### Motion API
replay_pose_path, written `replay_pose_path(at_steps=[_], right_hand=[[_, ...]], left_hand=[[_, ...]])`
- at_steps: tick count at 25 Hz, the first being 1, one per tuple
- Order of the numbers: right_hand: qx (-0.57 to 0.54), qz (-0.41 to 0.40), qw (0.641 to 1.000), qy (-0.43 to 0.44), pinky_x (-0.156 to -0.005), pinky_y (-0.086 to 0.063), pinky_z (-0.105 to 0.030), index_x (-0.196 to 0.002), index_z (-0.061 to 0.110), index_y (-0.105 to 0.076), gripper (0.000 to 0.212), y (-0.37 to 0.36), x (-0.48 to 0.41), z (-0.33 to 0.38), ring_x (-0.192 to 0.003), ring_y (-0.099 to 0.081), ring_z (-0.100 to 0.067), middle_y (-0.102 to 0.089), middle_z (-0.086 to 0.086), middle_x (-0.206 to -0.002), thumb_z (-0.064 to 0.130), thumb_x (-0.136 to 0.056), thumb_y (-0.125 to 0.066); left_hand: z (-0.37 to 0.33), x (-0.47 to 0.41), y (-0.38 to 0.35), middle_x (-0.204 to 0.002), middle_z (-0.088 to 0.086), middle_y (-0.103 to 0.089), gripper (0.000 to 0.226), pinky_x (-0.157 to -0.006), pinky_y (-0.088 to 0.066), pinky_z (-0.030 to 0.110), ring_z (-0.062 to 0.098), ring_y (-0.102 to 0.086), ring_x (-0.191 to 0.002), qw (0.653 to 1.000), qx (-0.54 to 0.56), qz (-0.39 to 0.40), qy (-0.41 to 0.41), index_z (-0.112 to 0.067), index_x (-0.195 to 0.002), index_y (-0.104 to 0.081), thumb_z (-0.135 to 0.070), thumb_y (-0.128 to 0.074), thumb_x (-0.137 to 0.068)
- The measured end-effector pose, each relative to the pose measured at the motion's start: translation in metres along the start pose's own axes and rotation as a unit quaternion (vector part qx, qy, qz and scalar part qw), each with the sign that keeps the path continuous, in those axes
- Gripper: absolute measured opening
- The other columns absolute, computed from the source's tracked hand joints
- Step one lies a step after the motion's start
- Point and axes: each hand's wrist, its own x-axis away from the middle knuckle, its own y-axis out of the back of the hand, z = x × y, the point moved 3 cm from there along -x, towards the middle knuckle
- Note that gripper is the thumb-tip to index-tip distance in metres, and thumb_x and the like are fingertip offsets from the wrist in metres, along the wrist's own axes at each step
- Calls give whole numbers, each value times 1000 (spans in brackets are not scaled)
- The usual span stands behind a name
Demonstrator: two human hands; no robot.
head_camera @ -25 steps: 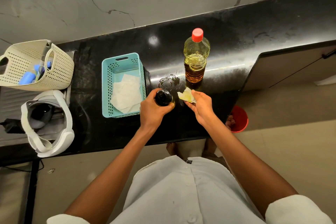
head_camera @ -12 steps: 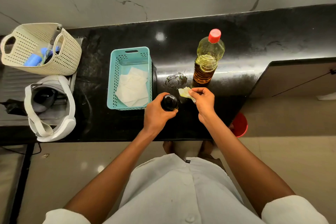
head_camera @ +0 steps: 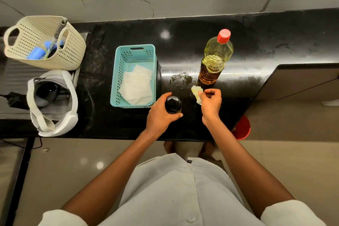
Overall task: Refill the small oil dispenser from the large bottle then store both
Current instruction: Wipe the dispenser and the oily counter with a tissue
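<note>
The small oil dispenser (head_camera: 173,105), dark with a black top, stands on the black counter (head_camera: 247,46) near its front edge, and my left hand (head_camera: 161,113) is wrapped around it. My right hand (head_camera: 211,103) pinches a crumpled, oil-stained tissue (head_camera: 196,93) just right of the dispenser. The large oil bottle (head_camera: 214,60) with a red cap stands upright behind my right hand, capped. A small oil puddle (head_camera: 180,78) lies on the counter between the bottle and the dispenser.
A teal basket (head_camera: 118,71) holding folded white tissues sits left of the dispenser. A cream perforated basket (head_camera: 71,51) and a white headset (head_camera: 55,102) are at the far left. A red bin (head_camera: 243,128) stands on the floor below the counter's right edge.
The view has shifted, so everything sits lower and further right in frame. My right hand has lifted the tissue slightly off the counter. My left hand keeps its hold on the dispenser.
</note>
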Motion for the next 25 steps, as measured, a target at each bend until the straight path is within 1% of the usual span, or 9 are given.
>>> replay_pose_path(at_steps=[3,5,8,11,13,16,18,22,25], right_hand=[[71,9,995,70,-74,-55,-23,-105,17,-66,17,2,0,3,-95,-69,-16,-68,1,-98,10,-93,-75],[176,31,967,180,-79,-57,-28,-107,16,-71,14,6,-1,3,-94,-66,-15,-68,1,-101,10,-95,-72],[320,64,893,309,-84,-49,-28,-108,10,-78,17,12,-1,-10,-100,-60,-20,-66,-4,-105,6,-95,-69],[378,90,850,356,-79,-55,-35,-108,3,-79,16,9,10,-24,-95,-60,-25,-64,-8,-102,3,-95,-69],[406,109,819,390,-71,-58,-41,-108,0,-78,16,-1,19,-29,-92,-60,-28,-63,-11,-101,3,-96,-68],[421,142,800,404,-64,-56,-41,-114,-1,-72,20,-23,30,-22,-93,-56,-27,-58,-11,-108,11,-102,-61],[431,164,785,413,-60,-54,-38,-113,0,-69,21,-33,33,-17,-95,-54,-26,-55,-11,-111,16,-104,-60],[462,175,746,447,-56,-55,-42,-106,1,-74,12,-22,19,-14,-90,-55,-26,-57,-9,-102,7,-97,-69],[463,136,762,433,-59,-54,-45,-103,2,-76,12,-6,-6,-8,-84,-56,-28,-58,-9,-95,2,-94,-68]], left_hand=[[-6,2,8,-173,0,-39,131,-128,-34,36,19,-39,-158,996,21,79,45,-21,-173,-19,-33,-101,-72],[-10,3,21,-177,-3,-30,126,-127,-28,33,19,-30,-162,993,45,101,45,-22,-174,-11,-26,-95,-81],[-20,2,44,-175,-8,-33,109,-128,-27,31,14,-30,-161,993,75,96,1,-25,-172,-20,-22,-90,-88],[-28,-2,42,-164,-13,-47,101,-123,-38,29,0,-42,-148,994,27,86,-59,-31,-165,-39,-26,-95,-82],[-28,-4,31,-156,-13,-55,92,-117,-43,26,1,-49,-140,994,-11,73,-76,-32,-159,-49,-28,-96,-80],[-24,-4,21,-136,-12,-67,69,-106,-53,25,7,-63,-126,995,-33,40,-87,-29,-143,-65,-29,-95,-81],[-21,-2,20,-128,-13,-69,61,-101,-58,28,6,-66,-117,995,-42,23,-93,-29,-137,-67,-29,-92,-82],[-16,2,19,-128,-15,-67,63,-104,-59,36,4,-65,-118,995,-39,30,-83,-30,-139,-66,-31,-93,-82],[-27,2,24,-142,-11,-62,79,-114,-51,32,7,-59,-132,997,-8,39,-70,-28,-150,-58,-43,-94,-81]])
